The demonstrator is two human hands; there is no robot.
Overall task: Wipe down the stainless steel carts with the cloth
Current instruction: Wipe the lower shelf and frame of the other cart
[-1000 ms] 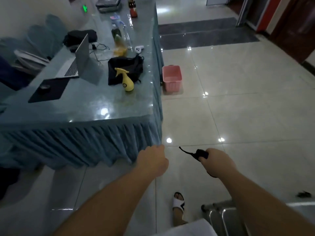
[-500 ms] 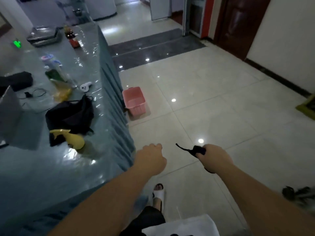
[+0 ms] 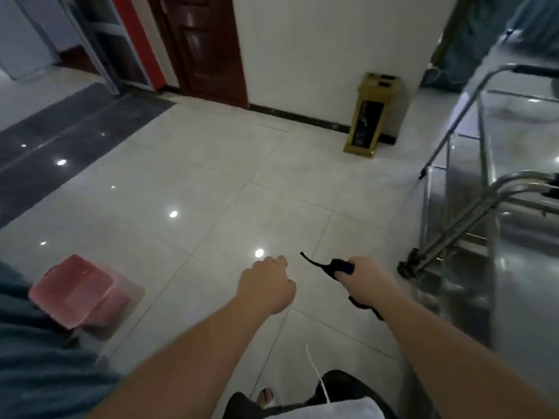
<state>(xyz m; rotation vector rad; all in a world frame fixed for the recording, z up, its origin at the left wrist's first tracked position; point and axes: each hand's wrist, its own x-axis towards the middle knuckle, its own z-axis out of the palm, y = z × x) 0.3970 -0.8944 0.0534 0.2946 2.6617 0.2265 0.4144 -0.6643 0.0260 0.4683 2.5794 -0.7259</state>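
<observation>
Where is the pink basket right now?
In the head view, the pink basket sits on the tiled floor at lower left, beside the teal table skirt, left of the left hand.

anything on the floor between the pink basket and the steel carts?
Head view: between the pink basket and the steel carts the tiled floor is bare; only the person's left hand and right hand, gripping a dark cloth, hang over it.

Your curled right hand (image 3: 364, 278) hides most of the dark cloth (image 3: 338, 265), so only its two ends show. The shiny stainless steel carts (image 3: 496, 207) on the right run off the picture's edge. You see the pink plastic basket (image 3: 75, 290) near left smeared by blur. The left hand's (image 3: 266, 287) fingers curl out of sight, so whether they hold anything cannot be told.
</observation>
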